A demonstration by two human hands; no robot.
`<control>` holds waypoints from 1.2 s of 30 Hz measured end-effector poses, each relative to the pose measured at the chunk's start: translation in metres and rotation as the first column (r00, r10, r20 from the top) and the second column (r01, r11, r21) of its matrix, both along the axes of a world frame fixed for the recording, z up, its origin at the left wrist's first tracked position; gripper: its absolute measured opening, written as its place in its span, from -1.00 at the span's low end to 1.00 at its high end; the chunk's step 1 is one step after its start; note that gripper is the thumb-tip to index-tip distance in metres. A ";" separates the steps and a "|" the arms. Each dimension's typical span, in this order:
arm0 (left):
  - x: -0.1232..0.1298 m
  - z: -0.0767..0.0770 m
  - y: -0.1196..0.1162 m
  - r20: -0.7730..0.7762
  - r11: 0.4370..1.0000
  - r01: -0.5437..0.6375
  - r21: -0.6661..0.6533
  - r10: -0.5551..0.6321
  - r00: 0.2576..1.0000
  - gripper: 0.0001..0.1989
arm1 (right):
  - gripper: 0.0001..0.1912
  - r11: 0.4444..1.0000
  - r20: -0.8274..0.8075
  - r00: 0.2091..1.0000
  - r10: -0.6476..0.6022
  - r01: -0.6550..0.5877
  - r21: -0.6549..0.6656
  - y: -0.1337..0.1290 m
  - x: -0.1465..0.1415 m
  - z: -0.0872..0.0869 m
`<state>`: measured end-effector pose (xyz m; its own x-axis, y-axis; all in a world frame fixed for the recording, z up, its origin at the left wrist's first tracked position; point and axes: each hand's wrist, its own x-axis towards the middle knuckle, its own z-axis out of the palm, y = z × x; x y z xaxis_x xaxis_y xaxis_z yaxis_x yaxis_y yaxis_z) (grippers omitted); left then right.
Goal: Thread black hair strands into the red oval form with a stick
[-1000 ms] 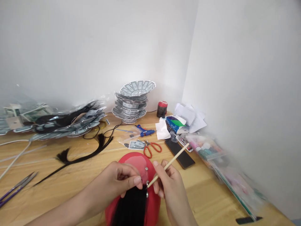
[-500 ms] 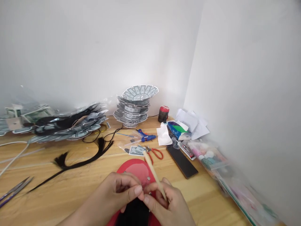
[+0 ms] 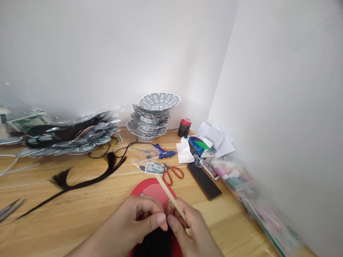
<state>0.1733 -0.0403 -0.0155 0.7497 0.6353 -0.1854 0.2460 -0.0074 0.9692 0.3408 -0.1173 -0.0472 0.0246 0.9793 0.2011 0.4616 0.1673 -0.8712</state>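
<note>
My left hand (image 3: 144,216) is closed in a pinch, thumb against forefinger; whatever sits between the tips is too small to make out. Beside it, nearly touching, my right hand (image 3: 190,226) is closed too, with a flat wooden stick (image 3: 171,196) held among its fingers and slanting up to the left. Its thumb and forefinger also meet, and I cannot tell if something is between them. Both hands are over a red round-ended board (image 3: 150,186) with small silvery studs. Black material (image 3: 154,244) covers the board's near part, partly hidden by my hands.
Beyond the board lie orange-handled pliers (image 3: 174,174), printed paper notes (image 3: 154,167) and a blue glue gun (image 3: 166,153). To the right are a dark phone (image 3: 205,181) and plastic bags (image 3: 252,196). A black hair strand (image 3: 88,184) and scissors (image 3: 10,210) lie left. Stacked paper bowls (image 3: 150,121) stand behind.
The view has shifted slightly, so most table items appear a little further left and up. My fingertips stay close together, and the wooden stick leans more to the left.
</note>
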 end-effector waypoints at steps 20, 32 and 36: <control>-0.002 0.000 0.003 0.068 0.997 0.070 0.038 -0.072 0.995 -0.53 | -0.63 0.948 -0.331 0.928 0.172 -0.247 -0.201 0.001 0.002 0.046; -0.011 0.006 0.004 0.079 0.989 0.082 0.119 -0.092 0.993 -0.59 | -0.66 0.926 -0.494 0.870 0.000 -0.186 -0.328 -0.038 0.032 0.087; -0.022 0.016 0.009 0.087 0.993 0.024 0.114 -0.034 0.996 -0.55 | -0.67 0.937 -0.335 0.942 0.007 -0.123 -0.326 -0.077 0.066 0.081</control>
